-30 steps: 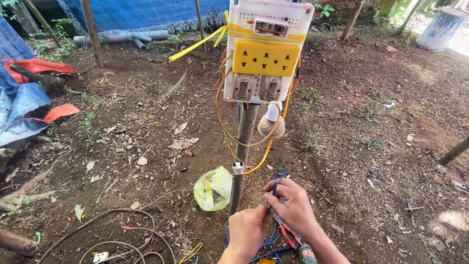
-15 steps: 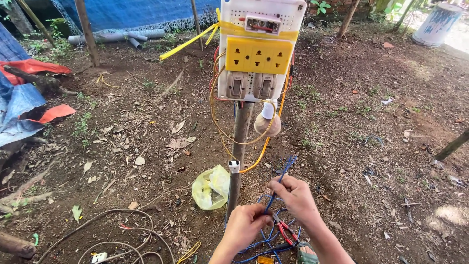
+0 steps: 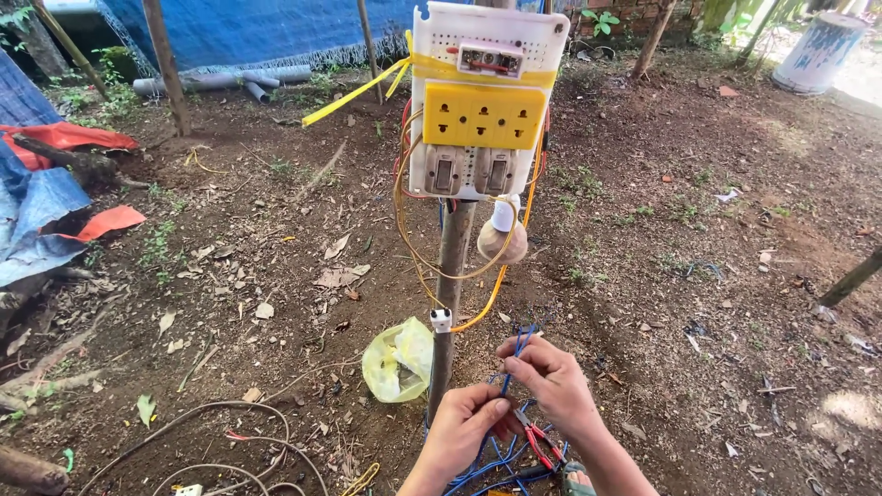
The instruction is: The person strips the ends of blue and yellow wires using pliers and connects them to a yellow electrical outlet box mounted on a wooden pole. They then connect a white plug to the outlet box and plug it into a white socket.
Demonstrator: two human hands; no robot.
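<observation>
Both hands are pinching the blue wire point(image 3: 519, 344) at 6 o'clock below the switchboard point(image 3: 482, 101), right hand point(image 3: 551, 381) now lifting its end higher than a second ago, left hand point(image 3: 464, 427) clamped lower, so the wire is being straightened beside the post point(image 3: 450, 276).

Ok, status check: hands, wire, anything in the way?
Right hand pinching blue wire upright. Left hand gripping the blue wires lower down. Post with socket board just ahead; red pliers lying beneath the hands.
</observation>
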